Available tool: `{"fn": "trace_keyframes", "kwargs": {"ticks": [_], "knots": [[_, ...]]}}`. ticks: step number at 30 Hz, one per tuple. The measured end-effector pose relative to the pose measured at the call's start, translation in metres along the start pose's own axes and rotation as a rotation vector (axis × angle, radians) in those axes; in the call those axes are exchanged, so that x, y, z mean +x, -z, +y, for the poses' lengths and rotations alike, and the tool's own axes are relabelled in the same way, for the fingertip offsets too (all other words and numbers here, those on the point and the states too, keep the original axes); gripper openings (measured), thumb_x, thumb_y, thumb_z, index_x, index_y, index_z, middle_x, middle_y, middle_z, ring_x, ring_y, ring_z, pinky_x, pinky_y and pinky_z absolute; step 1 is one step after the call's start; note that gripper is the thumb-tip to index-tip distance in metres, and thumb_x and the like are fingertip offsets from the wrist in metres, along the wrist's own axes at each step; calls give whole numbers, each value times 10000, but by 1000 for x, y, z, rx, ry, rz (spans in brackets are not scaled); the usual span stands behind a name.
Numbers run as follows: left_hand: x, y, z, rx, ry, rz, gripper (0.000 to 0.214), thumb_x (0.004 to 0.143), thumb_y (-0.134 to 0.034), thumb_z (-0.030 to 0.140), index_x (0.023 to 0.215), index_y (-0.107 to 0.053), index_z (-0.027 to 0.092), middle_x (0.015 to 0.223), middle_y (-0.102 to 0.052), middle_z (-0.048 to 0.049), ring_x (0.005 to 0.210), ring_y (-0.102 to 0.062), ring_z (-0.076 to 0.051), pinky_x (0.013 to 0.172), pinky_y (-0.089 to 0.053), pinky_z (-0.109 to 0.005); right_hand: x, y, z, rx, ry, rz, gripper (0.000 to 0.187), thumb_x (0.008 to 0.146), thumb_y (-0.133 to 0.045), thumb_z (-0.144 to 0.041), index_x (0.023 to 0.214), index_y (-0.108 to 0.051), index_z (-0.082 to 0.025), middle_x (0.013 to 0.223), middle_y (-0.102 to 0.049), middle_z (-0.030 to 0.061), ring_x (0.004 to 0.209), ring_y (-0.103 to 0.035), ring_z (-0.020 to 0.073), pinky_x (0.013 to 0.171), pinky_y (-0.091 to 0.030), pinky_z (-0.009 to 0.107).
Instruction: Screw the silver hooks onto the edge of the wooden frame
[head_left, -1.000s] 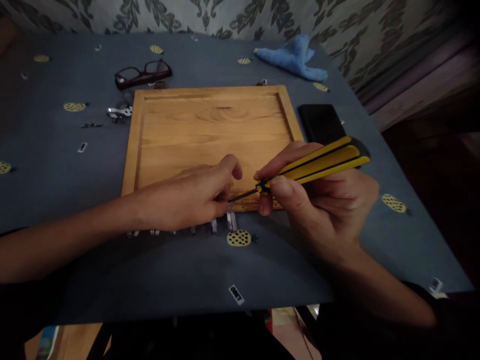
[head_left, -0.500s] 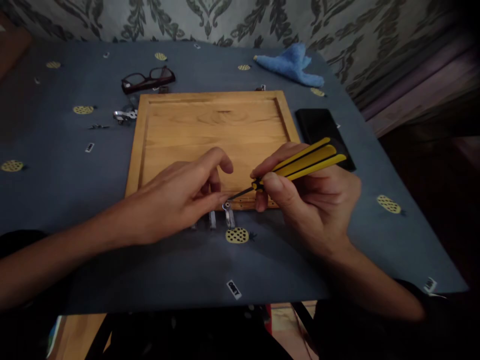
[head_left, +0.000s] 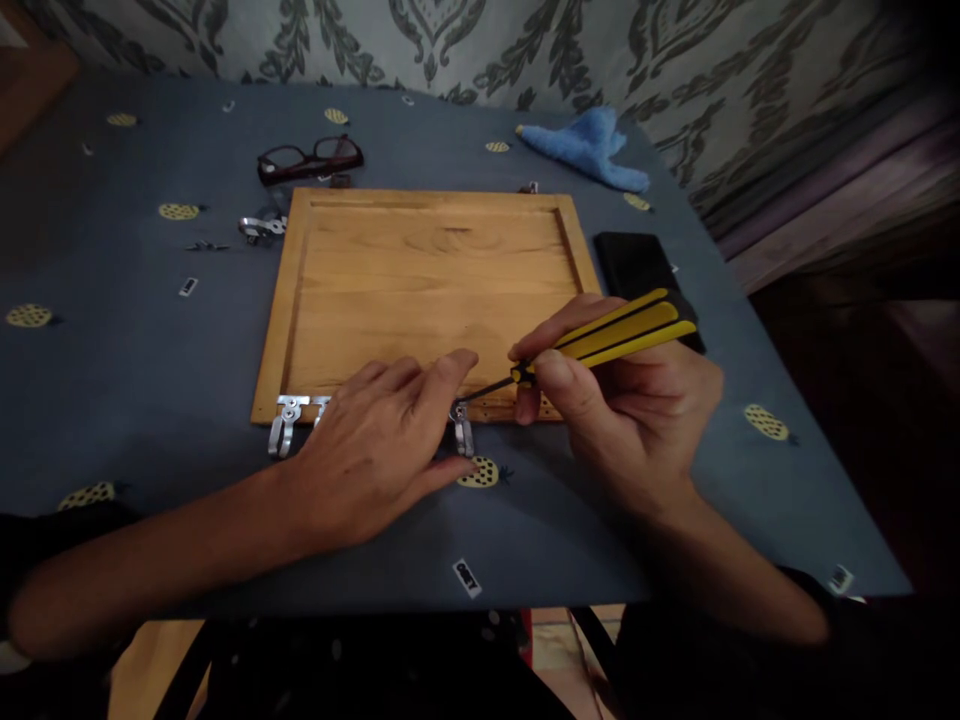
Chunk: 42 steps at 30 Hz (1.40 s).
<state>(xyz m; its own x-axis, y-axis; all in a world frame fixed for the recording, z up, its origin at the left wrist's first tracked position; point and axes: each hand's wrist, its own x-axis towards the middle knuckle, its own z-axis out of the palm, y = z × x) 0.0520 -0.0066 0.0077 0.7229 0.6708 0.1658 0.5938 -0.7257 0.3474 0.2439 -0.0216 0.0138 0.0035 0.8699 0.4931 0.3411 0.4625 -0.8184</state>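
Note:
My right hand (head_left: 626, 390) is closed around the yellow-and-black handle of a screwdriver (head_left: 615, 335). The thin shaft points down and left, its tip at the top of a metal hook (head_left: 463, 432) on the board's front edge. Palm down, my left hand (head_left: 386, 440) lies over that edge just left of the tip, thumb apart from the fingers. It covers part of the hook row. At the left end another metal hook (head_left: 282, 432) shows, fixed by a screw. The framed wooden board (head_left: 435, 270) lies flat beneath both hands.
Dark-rimmed glasses (head_left: 310, 160) lie behind the board. Left of it are a loose metal piece (head_left: 261, 228) and some small screws (head_left: 207, 246). A black phone-like slab (head_left: 637, 265) rests at right, a blue cloth (head_left: 581, 148) farther back. The tablecloth (head_left: 135, 350) is blue-grey.
My left hand has moved down and flattened, thumb now lower and away from the hook, uncovering the left-end hook. The screwdriver stays at the same hook. The view has shifted slightly.

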Motion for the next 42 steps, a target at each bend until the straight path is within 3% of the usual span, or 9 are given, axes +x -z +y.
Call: {"fn": "trace_keyframes", "kwargs": {"ticks": [3, 9, 15, 19, 24, 35, 39, 42], "knots": [[0, 0, 2, 3, 37, -16, 704, 826, -713, 385, 1352, -300, 167, 1105, -678, -121, 998, -653, -298, 825, -502, -417, -1, 0, -1, -19, 4, -8, 138, 899, -659, -353, 816, -679, -244, 802, -660, -13, 499, -570, 80, 451, -500, 239], [0, 1, 3, -51, 102, -63, 631, 840, -676, 372, 1331, -331, 179, 1042, -674, -96, 990, -645, -288, 820, -501, -413, -2, 3, -4, -75, 114, -2, 91, 895, -666, -304, 822, -700, -262, 826, -692, 9, 726, -661, 167, 594, -545, 322], [0, -1, 0, -91, 84, -37, 593, 847, -658, 366, 1317, -343, 188, 1025, -666, -87, 964, -639, -282, 796, -496, -405, 0, 6, -14, -22, 107, 129, 135, 904, -656, -307, 799, -717, -248, 783, -665, 13, 575, -600, 129, 479, -497, 299], [-1, -2, 1, -104, 104, -35, 599, 835, -668, 363, 1314, -351, 194, 1033, -661, -81, 977, -634, -280, 804, -492, -401, -1, 7, -13, -58, 96, 62, 212, 912, -640, -298, 711, -692, -256, 790, -668, 20, 647, -635, 164, 554, -530, 337], [0, 0, 1, -109, 100, -46, 585, 833, -670, 359, 1303, -367, 185, 1030, -662, -83, 973, -636, -276, 805, -487, -394, -2, 3, -9, -3, 100, 50, 121, 905, -648, -273, 798, -707, -268, 785, -663, 3, 563, -594, 129, 443, -500, 289], [-1, -3, 1, -101, 110, -31, 604, 825, -683, 362, 1310, -361, 199, 1043, -660, -83, 972, -635, -295, 785, -486, -404, -3, 4, -9, -16, 86, 11, 230, 913, -643, -272, 684, -664, -255, 804, -662, 11, 644, -625, 148, 504, -510, 305], [-1, -1, 1, -98, 106, -37, 582, 834, -671, 362, 1303, -369, 196, 1035, -663, -85, 961, -636, -288, 778, -482, -393, -3, 3, -8, 7, 92, -1, 151, 902, -659, -283, 755, -689, -270, 794, -663, 3, 557, -594, 130, 459, -492, 301], [-1, -1, 0, -91, 107, -36, 581, 836, -671, 364, 1300, -364, 197, 1040, -661, -85, 963, -636, -296, 774, -483, -400, -2, 3, -6, -7, 104, -12, 89, 897, -667, -286, 816, -702, -276, 790, -673, 4, 568, -609, 141, 510, -519, 323]]}}
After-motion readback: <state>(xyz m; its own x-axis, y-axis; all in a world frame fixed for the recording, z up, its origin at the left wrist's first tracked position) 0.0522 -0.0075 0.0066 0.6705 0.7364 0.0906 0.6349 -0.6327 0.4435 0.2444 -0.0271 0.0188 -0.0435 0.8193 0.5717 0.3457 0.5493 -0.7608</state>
